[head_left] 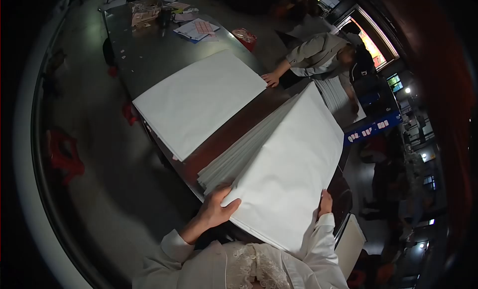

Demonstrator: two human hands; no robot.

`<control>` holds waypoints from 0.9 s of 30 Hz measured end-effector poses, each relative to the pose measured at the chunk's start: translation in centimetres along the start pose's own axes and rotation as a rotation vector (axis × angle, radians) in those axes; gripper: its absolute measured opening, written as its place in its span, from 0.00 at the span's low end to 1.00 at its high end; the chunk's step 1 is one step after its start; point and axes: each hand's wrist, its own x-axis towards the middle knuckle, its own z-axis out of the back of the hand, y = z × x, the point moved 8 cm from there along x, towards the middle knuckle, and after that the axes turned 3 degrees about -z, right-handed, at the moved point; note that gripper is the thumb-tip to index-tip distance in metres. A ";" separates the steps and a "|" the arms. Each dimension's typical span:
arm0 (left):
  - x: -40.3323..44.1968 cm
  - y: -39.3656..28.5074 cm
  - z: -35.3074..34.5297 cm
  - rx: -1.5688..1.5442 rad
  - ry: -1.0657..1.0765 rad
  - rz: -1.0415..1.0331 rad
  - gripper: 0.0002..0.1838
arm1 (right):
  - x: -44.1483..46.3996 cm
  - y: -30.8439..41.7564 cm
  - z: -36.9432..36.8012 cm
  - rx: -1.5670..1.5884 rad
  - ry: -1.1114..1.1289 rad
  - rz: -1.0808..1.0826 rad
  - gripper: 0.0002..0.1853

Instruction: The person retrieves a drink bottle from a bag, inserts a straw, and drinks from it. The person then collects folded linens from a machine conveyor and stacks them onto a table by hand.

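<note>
A thick stack of large white sheets [294,159] lies on the dark table in front of me, its layers fanned out along the left side. My left hand [217,208] grips the stack's near left corner, thumb on top and fingers partly hidden at the edge. At the near right edge, my right hand [325,203] is against the stack, with its fingers partly hidden behind the sheets. A second white stack [199,102] lies flat on the table to the left, apart from the first.
Across the table [149,55], a co-worker [318,55] has one hand near the second stack and another by more sheets [336,97]. Papers [196,29] and brown scraps [144,11] lie at the far end. Red stools [64,157] stand on the left.
</note>
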 end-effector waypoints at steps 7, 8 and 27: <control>2.1 -1.8 0.4 -0.075 -0.047 0.014 0.08 | -4.5 1.1 1.3 -0.060 -0.234 0.062 0.23; 2.1 -0.2 0.7 -0.146 -0.078 0.046 0.08 | -4.9 1.5 1.3 -0.042 -0.239 0.068 0.22; -7.8 0.5 3.9 0.219 -0.267 0.227 0.22 | -6.9 4.4 0.2 -0.246 -0.229 0.572 0.25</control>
